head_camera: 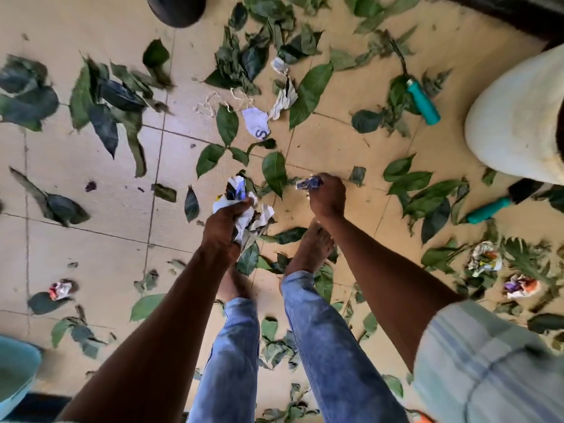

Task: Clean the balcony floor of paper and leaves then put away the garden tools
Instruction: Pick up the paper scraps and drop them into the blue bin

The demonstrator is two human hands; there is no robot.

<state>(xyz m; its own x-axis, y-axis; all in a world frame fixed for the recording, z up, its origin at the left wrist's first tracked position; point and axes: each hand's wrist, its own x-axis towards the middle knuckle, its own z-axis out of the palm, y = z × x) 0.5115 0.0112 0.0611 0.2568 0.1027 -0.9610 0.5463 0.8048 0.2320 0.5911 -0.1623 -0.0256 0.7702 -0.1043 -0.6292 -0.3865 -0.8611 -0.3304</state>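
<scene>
My left hand (224, 222) grips a bunch of crumpled papers (245, 209) just above the tiled floor (100, 227). My right hand (326, 195) pinches a small crumpled blue-and-white paper (309, 182). Green leaves (308, 93) lie scattered all over the tiles. More paper scraps lie at the upper middle (256, 123), at the left (61, 289) and at the right (485, 259). Two garden tools with teal handles lie at the right, one at the upper right (422, 102), the other lower down (488, 210).
A large white pot (515, 117) stands at the right edge. A dark round pot (177, 9) sits at the top. A light blue container rim (15, 370) shows at the lower left. My bare feet (311, 248) stand among the leaves.
</scene>
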